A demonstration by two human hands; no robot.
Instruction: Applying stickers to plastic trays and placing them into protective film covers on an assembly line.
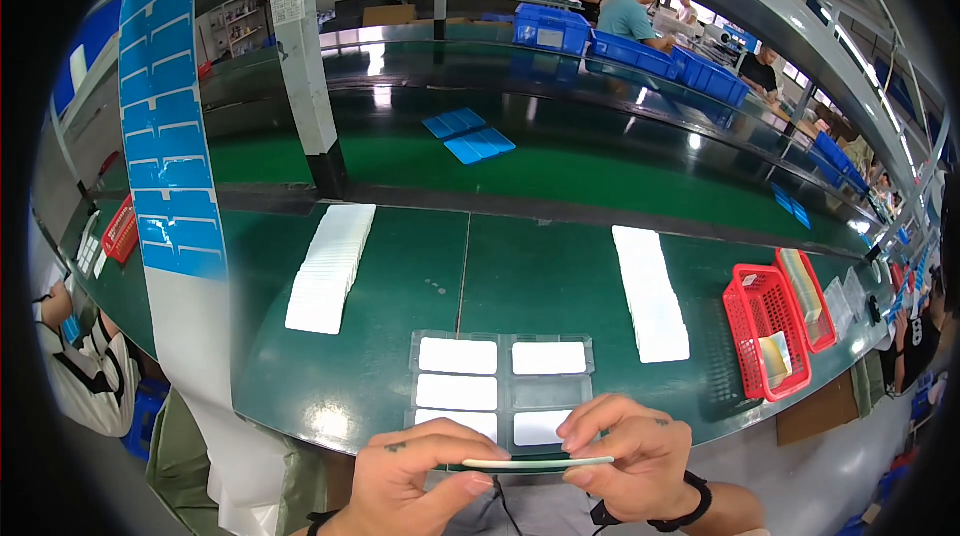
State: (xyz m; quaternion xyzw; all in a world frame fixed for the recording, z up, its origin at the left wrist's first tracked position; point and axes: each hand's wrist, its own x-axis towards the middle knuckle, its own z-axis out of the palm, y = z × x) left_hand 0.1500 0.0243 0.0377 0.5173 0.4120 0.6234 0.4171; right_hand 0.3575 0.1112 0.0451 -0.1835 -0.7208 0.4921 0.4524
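Note:
Close to me, a thin, pale rectangular panel (540, 462) is held nearly edge-on between both hands. My left hand (415, 476) pinches its left end between thumb and fingers. Its right end is gripped the same way by my right hand (635, 456). Just beyond the hands lies a clear plastic tray (552, 393) with two columns of compartments. White panels (457, 356) fill most of these; bare plastic shows in the middle right one. The hands partly cover the tray's near row. The held panel's broad faces are mostly turned out of sight.
Fanned stacks of white panels lie at left (330, 271) and right (650, 296) on the green table (540, 276). Red baskets (745, 336) stand far right. A blue-patterned strip (175, 156) hangs at left. Blue sheets (470, 136) lie on the conveyor beyond; people work farther off.

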